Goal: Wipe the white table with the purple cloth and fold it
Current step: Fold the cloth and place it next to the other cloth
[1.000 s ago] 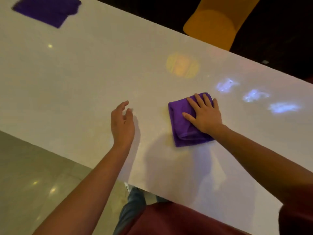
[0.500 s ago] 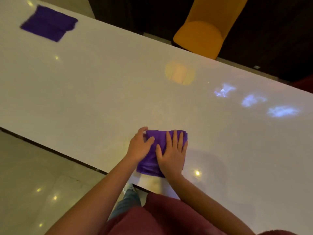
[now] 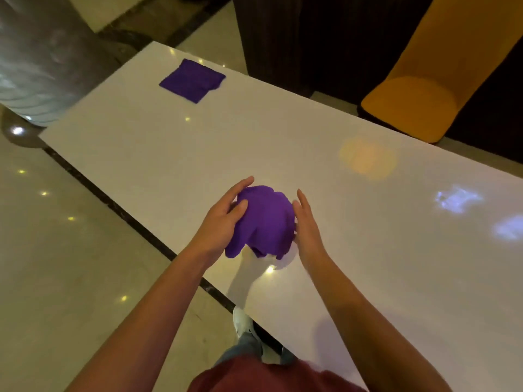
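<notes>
White table point(image 3: 368, 250): my left hand point(image 3: 219, 224) grips the bunched purple cloth point(image 3: 264, 220); right hand point(image 3: 307, 222) flat, fingers together, touching it.

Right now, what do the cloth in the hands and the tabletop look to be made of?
Purple cloth: soft matte fabric, likely microfibre; it bunches and droops in folds.
White table: hard, glossy, perhaps laminate or stone; it mirrors ceiling lights and the yellow chair.

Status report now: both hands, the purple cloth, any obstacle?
Left hand gripping purple cloth, lifted, bunched, not folded. Right hand open, flat against its side. Second purple cloth folded at far corner of white table, not in the way.
</notes>
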The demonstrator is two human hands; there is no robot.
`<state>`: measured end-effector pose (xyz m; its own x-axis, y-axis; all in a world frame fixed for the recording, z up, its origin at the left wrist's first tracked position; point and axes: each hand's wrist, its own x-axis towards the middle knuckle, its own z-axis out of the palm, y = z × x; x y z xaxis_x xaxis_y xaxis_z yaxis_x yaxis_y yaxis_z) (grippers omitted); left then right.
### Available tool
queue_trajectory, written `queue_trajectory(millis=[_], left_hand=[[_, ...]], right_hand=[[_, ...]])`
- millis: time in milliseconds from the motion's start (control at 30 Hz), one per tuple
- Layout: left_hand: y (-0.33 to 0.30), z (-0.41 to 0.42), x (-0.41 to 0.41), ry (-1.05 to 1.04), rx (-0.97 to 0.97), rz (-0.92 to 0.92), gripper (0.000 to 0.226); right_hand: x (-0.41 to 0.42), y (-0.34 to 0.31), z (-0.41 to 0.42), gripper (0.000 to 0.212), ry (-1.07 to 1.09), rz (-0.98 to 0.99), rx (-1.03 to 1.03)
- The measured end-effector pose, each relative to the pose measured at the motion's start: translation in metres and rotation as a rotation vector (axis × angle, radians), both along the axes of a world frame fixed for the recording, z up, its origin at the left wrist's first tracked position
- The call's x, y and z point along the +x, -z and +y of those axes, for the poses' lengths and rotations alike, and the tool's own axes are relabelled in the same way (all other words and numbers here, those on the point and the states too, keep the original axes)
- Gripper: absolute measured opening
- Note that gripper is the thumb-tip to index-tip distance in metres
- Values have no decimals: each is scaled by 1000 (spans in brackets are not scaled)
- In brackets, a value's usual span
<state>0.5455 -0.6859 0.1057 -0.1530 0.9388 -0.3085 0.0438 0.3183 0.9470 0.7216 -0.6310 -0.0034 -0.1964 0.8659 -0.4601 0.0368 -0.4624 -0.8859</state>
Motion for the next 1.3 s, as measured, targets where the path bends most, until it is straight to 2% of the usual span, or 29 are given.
queue_trajectory(millis=[33, 167, 233, 333, 400, 500, 667, 867, 1067, 1200, 1300], left_hand=[[-10, 3, -6, -23, 29, -25, 40], [-43, 13, -38, -159, 129, -88, 41], [-53, 13, -55, -242, 171, -128, 41], [-58, 9, -78, -306, 202, -136, 42], [-56, 3, -95, -298, 192, -144, 46], [-52, -5, -125, -247, 193, -53, 59], [-56, -11, -202, -219, 237, 71, 39], [-86, -3, -320, -161, 293, 229, 37], [-102, 18, -422, -70, 336, 331, 29], [-101, 45, -481, 4, 307, 363, 47], [-92, 77, -521, 63, 262, 437, 60]], right_hand=[[-4, -11, 9, 71, -22, 80, -15], [-28, -60, 26, 62, -161, 199, 111], [-38, -79, 26, 56, -207, 289, 94], [-54, -94, 23, 60, -234, 370, 110], [-71, -101, 21, 64, -245, 353, 177], [-107, -108, 22, 51, -279, 272, 263], [-182, -120, 28, 39, -318, 131, 350], [-291, -157, 34, 35, -312, -67, 592], [-378, -179, 47, 40, -254, 4, 667], [-431, -182, 70, 44, -249, 9, 685], [-468, -171, 99, 52, -232, -76, 683]])
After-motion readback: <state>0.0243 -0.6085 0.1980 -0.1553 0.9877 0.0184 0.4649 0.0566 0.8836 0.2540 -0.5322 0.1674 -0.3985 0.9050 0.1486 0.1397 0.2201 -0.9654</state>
